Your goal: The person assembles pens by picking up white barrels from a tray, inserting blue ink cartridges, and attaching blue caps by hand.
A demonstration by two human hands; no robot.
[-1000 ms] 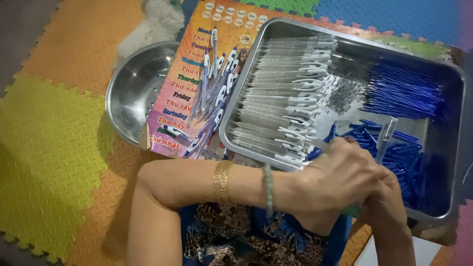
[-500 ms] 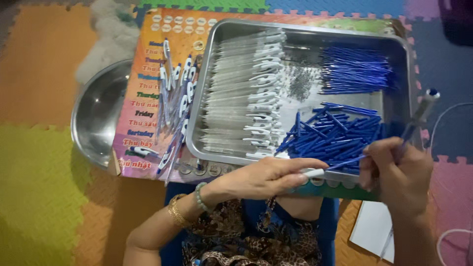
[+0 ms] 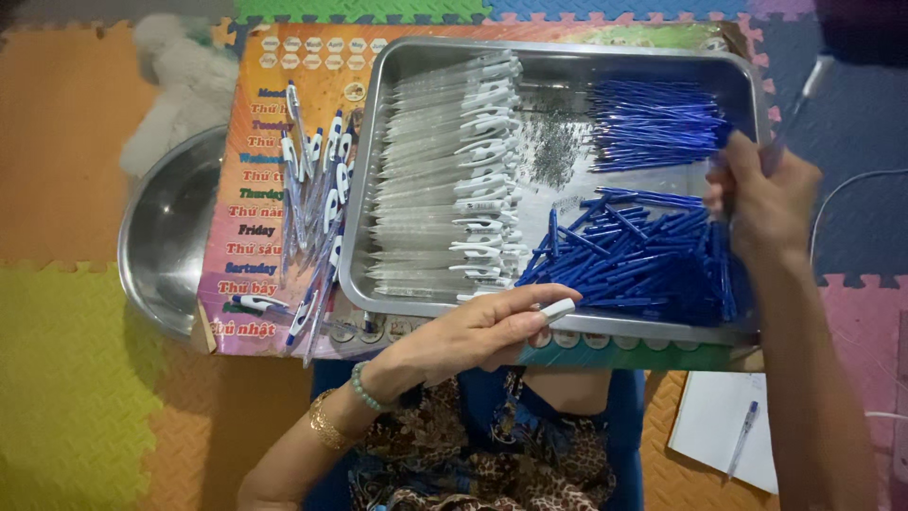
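My left hand (image 3: pixel 473 333) hovers at the near rim of a metal tray (image 3: pixel 378 114), pinching a small white pen cap piece (image 3: pixel 558 308) between thumb and fingers. My right hand (image 3: pixel 766 199) is raised over the tray's right edge, gripping a clear pen barrel (image 3: pixel 804 90) that points up and away. Inside the tray lie a row of clear pen barrels with white clips (image 3: pixel 445 180), a tidy bundle of blue refills (image 3: pixel 653 123), a loose heap of blue refills (image 3: pixel 634 260) and a scatter of tiny springs (image 3: pixel 553 147).
Several assembled pens (image 3: pixel 317 203) lie on a colourful printed board (image 3: pixel 260 227) left of the tray. A steel bowl (image 3: pixel 165 237) sits further left and a white soft toy (image 3: pixel 184 80) behind it. A notepad with a pen (image 3: pixel 724 431) lies at lower right on foam mats.
My hands have parted: the right one rose to the tray's right edge with the barrel, while the left stayed near the front rim with the white piece. The view shifted left.
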